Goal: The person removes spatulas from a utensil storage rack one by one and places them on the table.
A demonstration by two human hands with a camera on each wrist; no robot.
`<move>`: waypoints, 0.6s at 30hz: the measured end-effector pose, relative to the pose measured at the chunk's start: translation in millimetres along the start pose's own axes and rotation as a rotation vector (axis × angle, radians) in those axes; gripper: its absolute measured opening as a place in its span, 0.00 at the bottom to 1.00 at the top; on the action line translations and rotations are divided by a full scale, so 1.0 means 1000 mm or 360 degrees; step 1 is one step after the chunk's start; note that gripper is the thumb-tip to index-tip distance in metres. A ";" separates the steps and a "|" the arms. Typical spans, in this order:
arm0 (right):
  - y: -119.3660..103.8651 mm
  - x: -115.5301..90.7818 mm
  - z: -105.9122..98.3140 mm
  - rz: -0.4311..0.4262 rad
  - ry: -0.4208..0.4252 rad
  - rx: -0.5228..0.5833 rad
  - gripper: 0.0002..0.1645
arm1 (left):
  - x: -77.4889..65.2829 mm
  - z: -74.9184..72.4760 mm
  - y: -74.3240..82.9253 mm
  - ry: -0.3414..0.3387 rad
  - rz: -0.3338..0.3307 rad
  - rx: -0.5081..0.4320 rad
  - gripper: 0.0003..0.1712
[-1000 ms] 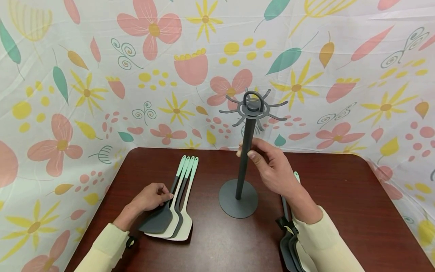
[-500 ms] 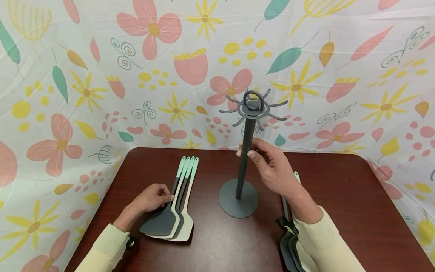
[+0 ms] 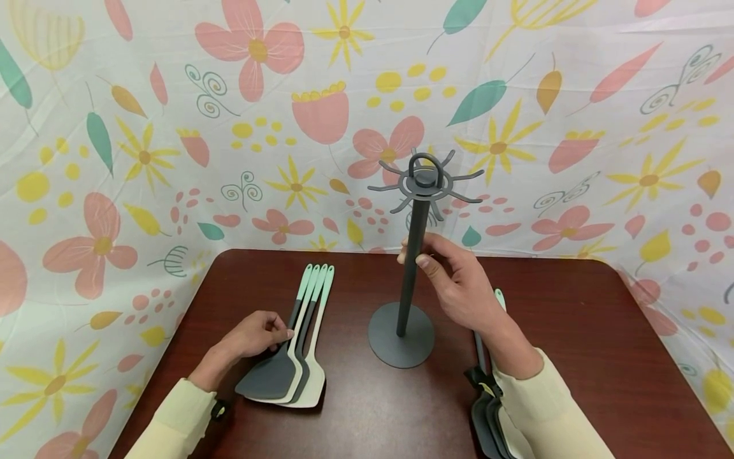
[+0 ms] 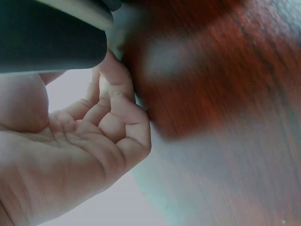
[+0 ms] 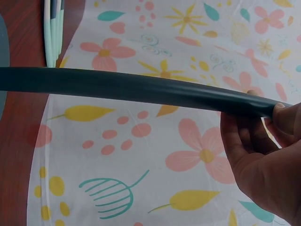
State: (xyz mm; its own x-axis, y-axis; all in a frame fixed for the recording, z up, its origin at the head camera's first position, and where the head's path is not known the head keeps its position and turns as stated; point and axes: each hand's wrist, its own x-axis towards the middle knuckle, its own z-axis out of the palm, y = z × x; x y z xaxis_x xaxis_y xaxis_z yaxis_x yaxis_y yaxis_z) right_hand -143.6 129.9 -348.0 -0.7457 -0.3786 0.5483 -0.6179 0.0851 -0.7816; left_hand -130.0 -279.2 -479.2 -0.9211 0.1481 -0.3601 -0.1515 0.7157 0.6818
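Observation:
My right hand [image 3: 459, 280] grips the upright dark grey pole of a utensil stand [image 3: 409, 274], thumb on the near side. The stand's round base rests on the table, and a ring of curved hooks with a loop handle tops it. In the right wrist view, fingers curl round the pole [image 5: 141, 89]. On the left, several turner spatulas, dark grey and cream with mint handle ends, lie fanned and overlapping. My left hand [image 3: 252, 335] pinches the neck of the leftmost dark turner [image 3: 272, 375]. In the left wrist view, a dark blade edge [image 4: 51, 42] partly hides the fingertips.
More dark and cream utensils [image 3: 484, 408] lie at the right, a black band around them, partly hidden under my right forearm. The brown wooden table [image 3: 608, 357] ends at a floral cloth backdrop [image 3: 367, 127].
The fanned turners have shifted slightly right and closer together under my left hand since a second ago. My right hand and the stand keep their place.

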 end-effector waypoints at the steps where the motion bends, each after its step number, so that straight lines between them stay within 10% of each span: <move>1: 0.000 0.000 0.000 0.0001 -0.0002 0.0001 0.17 | 0.000 0.000 0.000 -0.0003 0.0001 -0.0002 0.14; 18: -0.005 -0.005 -0.010 0.0026 -0.0060 -0.0102 0.21 | -0.004 0.002 -0.007 -0.0052 0.0038 -0.0034 0.12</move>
State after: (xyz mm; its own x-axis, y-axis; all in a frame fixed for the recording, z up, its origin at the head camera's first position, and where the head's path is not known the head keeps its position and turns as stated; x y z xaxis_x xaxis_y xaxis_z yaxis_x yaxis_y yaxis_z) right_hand -139.3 140.9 -344.3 -0.7468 -0.4111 0.5228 -0.6212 0.1503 -0.7691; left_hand -124.6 -283.3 -483.6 -0.9125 0.1874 -0.3636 -0.1374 0.6967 0.7040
